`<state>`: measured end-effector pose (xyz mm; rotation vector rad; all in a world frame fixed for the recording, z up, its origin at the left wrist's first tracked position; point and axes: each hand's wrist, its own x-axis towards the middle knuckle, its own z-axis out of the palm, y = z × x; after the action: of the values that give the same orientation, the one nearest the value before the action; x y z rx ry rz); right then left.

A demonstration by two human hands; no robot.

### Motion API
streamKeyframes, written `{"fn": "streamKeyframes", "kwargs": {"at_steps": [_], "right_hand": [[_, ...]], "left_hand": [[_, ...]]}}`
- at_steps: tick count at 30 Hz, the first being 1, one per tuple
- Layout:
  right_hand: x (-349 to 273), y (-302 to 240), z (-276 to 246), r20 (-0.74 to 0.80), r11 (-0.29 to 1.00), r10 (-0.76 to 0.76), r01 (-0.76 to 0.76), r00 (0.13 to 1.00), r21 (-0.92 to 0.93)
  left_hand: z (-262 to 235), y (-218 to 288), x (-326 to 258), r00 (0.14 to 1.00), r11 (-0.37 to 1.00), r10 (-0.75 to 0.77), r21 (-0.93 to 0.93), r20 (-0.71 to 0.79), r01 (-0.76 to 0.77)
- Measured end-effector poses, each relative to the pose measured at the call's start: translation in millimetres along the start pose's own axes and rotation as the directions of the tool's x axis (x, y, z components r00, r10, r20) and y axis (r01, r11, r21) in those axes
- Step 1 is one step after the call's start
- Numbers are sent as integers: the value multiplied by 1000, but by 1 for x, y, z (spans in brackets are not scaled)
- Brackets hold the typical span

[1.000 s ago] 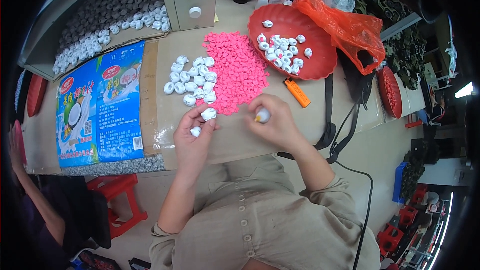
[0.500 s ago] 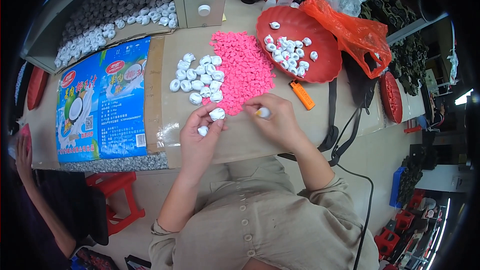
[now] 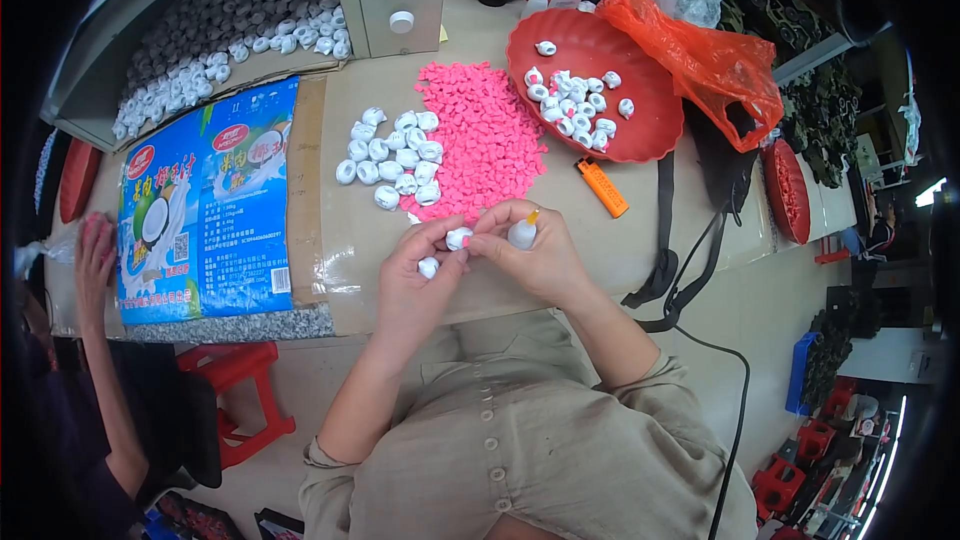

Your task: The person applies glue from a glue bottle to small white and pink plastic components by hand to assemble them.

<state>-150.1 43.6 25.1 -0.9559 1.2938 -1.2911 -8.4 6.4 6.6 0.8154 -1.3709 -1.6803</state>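
Observation:
My left hand [image 3: 408,278] pinches a small rounded white piece [image 3: 458,238] between thumb and fingertips, and a second white piece [image 3: 428,267] rests in its curled fingers. My right hand [image 3: 550,265] meets it, fingertips pressing a bit of pink [image 3: 467,241] against the white piece. Held in that same hand is a small squeeze bottle [image 3: 522,233] with a yellow tip. Just beyond both hands spreads a heap of small pink pieces [image 3: 487,135]. To its left lie several loose white pieces [image 3: 378,150].
A red scalloped tray [image 3: 650,120] carries white pieces with pink bits; an orange lighter [image 3: 602,189] lies before it. Flattened blue cardboard [image 3: 240,240] covers the table's left. White pieces fill a machine bay [image 3: 230,30] behind. Another person's hand [image 3: 95,250] is far left.
My right hand has come left from the pink heap to the white piece, bringing a pink bit. My left hand has shifted slightly right. The other person's hand has moved right.

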Motion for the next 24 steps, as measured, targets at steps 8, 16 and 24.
{"fn": "streamKeyframes", "kwargs": {"at_steps": [8,16,24], "right_hand": [[3,-4,4,0,994,29,-29,1000,-110],[2,8,11,-52,958,-152,134,987,-255],[3,15,8,-77,991,-102,95,992,-95]], "left_hand": [[-5,-2,0,1000,999,16,28,9,-17],[-9,-5,-1,1000,997,12,76,-8,-12],[-5,-3,1,993,983,-111,-148,-40,104]]}}
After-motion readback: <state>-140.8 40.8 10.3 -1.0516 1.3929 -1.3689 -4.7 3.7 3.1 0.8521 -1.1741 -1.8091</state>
